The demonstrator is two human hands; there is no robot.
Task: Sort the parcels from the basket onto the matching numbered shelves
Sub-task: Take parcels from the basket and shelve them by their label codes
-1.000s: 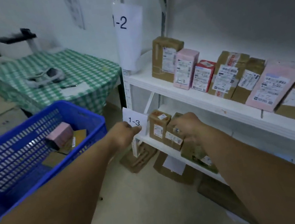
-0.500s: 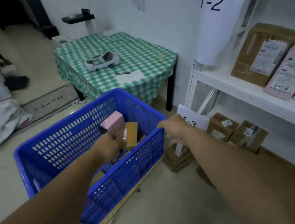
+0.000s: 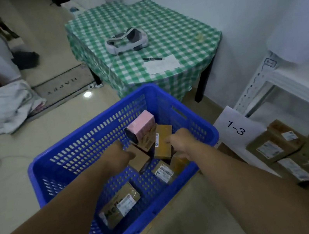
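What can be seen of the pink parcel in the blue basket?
The pink parcel is an oblong box, seemingly cardboard, with a dark end face. It lies tilted on brown parcels near the far corner of the blue basket. No label shows. Neither the left hand nor the right hand touches it.

Basket (image 3: 98,130), centre: saturated blue, walls patterned with rows of small slots. Inside: one pink parcel (image 3: 141,122); brown parcels (image 3: 115,207) with white labels.
Surface cloth (image 3: 166,33), upper centre: green-and-white check. Headset (image 3: 126,41) on it: white and grey.
Shelf tag (image 3: 235,126), right: white, black digits.
Doormat (image 3: 62,85), left: grey, dark lettering.
Sack (image 3: 1,109), far left: white.
Floor (image 3: 49,130): pale cream.
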